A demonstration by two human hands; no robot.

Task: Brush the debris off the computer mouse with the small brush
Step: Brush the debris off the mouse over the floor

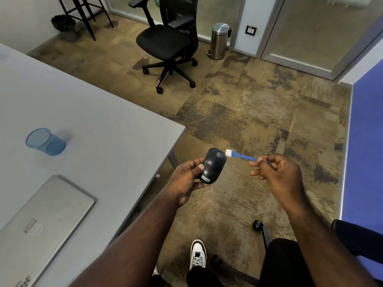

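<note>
Your left hand (187,179) holds the computer mouse (213,165) in the air, just past the corner of the grey table (103,131) and above the carpet. The thumb presses on the left flank of the mouse and the other fingers wrap under it, so the grip is closed around the black body. The mouse is tilted, with its buttons and wheel pointing away from you and its label end toward your palm.

Your right hand (277,172) is to the right of the mouse, apart from it, and it pinches the blue handle of the small brush (240,155) between the thumb and the curled fingers. The brush lies nearly level and points toward the mouse. Its white bristles are right at the front right edge of the mouse; they seem to touch it, but the picture is a little blurred there and I cannot be sure.

On the table, well to the left of the mouse, a blue mesh cup (46,141) lies on its side. Nearer to you on the table rests a closed silver laptop (41,220). Far beyond the mouse, on the carpet, stand a black office chair (167,42) and a steel pedal bin (219,41).
</note>
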